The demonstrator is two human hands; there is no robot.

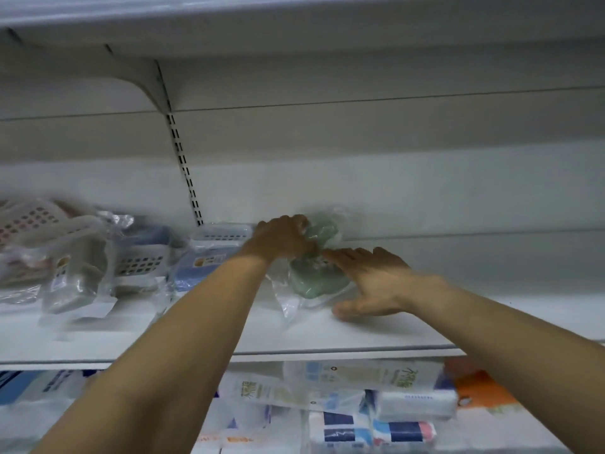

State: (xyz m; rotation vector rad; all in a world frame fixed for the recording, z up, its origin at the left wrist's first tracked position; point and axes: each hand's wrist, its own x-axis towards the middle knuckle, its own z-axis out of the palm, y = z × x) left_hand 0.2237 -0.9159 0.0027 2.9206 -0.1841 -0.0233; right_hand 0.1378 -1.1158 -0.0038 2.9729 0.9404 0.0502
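At the far left of the frame, white perforated baskets [36,221] in clear film lie piled on the shelf [360,332]; the blur hides whether anything is in them. Just right and lower, a grey bagged pack [77,276] stands near the shelf's front edge, its loose film spilling forward. Next comes a blue-and-white basket [209,253], also bagged, set back towards the wall, right at the foot of the slotted upright [183,165] that runs up the back panel.

The left forearm crosses in front of this basket from the lower left. The left hand [281,239], at centre frame, has its fingers curled over the rear green pack [324,229], gripping it through the clear bag; this pack sits close against the back wall. Directly in front of it, and touching it, lies the front green pack [314,280], a rounded green thing inside a clear bag whose open flap trails towards the shelf edge.

The right hand [370,276] comes in from the lower right with its fingers straight and together, laid on top of the front green pack, the thumb spread apart and resting on the shelf board just beside the bag.

In the bottom of the frame, on the level below, wrapped tissue packs [343,388] lie stacked, with an orange pack [481,388] at their right.
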